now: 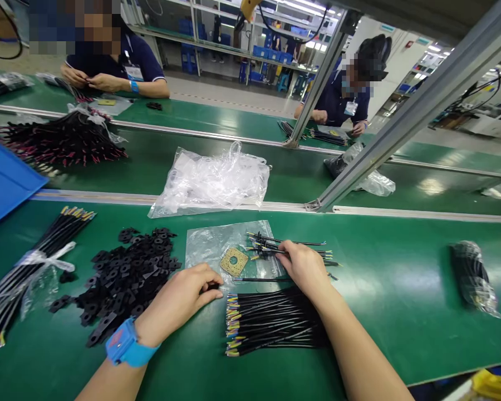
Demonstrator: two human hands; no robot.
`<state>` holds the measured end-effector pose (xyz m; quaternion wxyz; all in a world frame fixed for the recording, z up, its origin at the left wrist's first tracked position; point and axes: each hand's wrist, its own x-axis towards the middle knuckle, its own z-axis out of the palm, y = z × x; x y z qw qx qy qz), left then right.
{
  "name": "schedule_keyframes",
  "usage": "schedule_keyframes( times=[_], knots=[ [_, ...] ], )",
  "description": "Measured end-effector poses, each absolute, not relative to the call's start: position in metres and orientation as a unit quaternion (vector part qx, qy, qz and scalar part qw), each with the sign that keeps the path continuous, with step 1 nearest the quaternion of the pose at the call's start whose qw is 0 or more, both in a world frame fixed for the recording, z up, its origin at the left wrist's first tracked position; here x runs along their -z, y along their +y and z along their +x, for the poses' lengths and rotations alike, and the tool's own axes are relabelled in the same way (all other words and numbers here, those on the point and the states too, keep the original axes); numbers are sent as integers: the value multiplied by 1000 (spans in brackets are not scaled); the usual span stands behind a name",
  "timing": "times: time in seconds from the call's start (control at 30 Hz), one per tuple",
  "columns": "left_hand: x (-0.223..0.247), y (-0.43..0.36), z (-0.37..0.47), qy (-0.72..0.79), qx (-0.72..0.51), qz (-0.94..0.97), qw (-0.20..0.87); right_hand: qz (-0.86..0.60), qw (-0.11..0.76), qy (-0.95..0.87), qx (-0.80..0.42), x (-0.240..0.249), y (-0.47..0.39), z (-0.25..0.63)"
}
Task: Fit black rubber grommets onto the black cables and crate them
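Note:
My left hand [194, 287], with a blue wrist strap, is closed around a small black part, mostly hidden by the fingers, just right of a heap of black plastic parts [129, 273]. My right hand [303, 264] pinches a black cable [271, 245] among several cables lying on a clear plastic bag [202, 245]. A speckled yellowish square pad [234, 262] with a centre hole lies on that bag between my hands. Below it, a row of black cables [271, 320] shows coloured wire ends at its left side. One single cable [261, 279] lies just above the row.
A tied cable bundle [33, 262] and a blue bin [8, 178] are at the left. Behind the metal rail lies a bag of clear plastic [217, 178]. A slanted metal post [384, 128] rises at the right, near a wrapped bundle [474, 275]. Two people work across the table.

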<state>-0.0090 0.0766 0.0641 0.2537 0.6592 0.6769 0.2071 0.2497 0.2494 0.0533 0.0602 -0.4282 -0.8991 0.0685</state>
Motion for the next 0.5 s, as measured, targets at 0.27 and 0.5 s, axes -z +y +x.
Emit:
schedule_keyframes(
  times=[0.27,0.5],
  knots=[
    [-60,77,-12,687,-206,636,284,-378,74,-918,-96,-63,244,254],
    [-66,75,-14,692,-209,620,304,-286,-5,-941,-183,-77,226,258]
  ],
)
